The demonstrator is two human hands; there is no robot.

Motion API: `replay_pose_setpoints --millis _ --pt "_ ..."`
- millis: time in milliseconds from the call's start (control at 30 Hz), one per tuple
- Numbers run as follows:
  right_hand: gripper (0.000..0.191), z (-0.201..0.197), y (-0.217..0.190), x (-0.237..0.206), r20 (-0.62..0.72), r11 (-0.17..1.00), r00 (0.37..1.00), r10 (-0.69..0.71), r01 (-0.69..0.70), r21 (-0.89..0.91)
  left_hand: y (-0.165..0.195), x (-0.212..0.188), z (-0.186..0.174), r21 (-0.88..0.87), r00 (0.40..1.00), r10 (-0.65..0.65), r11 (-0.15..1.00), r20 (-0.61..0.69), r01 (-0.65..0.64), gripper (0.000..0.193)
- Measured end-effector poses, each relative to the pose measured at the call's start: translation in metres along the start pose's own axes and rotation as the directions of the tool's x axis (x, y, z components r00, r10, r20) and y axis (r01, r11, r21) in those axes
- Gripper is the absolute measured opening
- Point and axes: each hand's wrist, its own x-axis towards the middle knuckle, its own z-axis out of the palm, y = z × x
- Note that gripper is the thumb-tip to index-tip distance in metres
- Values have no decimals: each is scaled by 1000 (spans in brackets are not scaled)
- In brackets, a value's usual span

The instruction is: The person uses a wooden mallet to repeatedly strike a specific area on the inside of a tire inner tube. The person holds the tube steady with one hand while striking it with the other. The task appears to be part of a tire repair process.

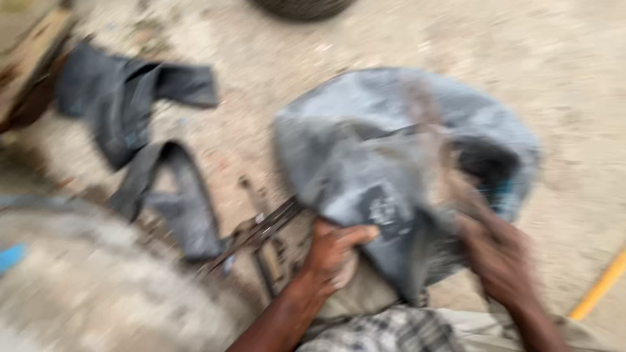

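Note:
A large grey-black rubber inner tube point(385, 150), folded into a bundle, rests over my lap and the sandy ground. My left hand point(332, 251) grips its lower edge near a pale printed patch. On the bundle's right side, my right hand point(499, 261) is closed on the rubber and blurred by motion. Just left of my left hand, dark metal scissors or pliers point(261, 231) lie on the ground.
A cut strip of black rubber point(137, 124) lies twisted on the ground at the left. A tyre edge point(303, 6) shows at the top, a yellow bar point(603, 283) at the right, a blue object point(12, 255) at the far left. Checked cloth point(385, 329) covers my lap.

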Motion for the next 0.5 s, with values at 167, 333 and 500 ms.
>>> replay_pose_setpoints --millis 167,333,500 --pt "51 -4 37 -54 124 978 985 117 -93 -188 -7 10 -11 -22 990 -142 990 -18 141 48" --pt "47 41 19 58 334 915 928 166 -19 -402 0 16 -11 351 982 -188 919 -9 180 35" --pt "41 5 6 36 -1 946 992 -126 120 300 3 10 -11 170 991 -114 980 63 102 28"
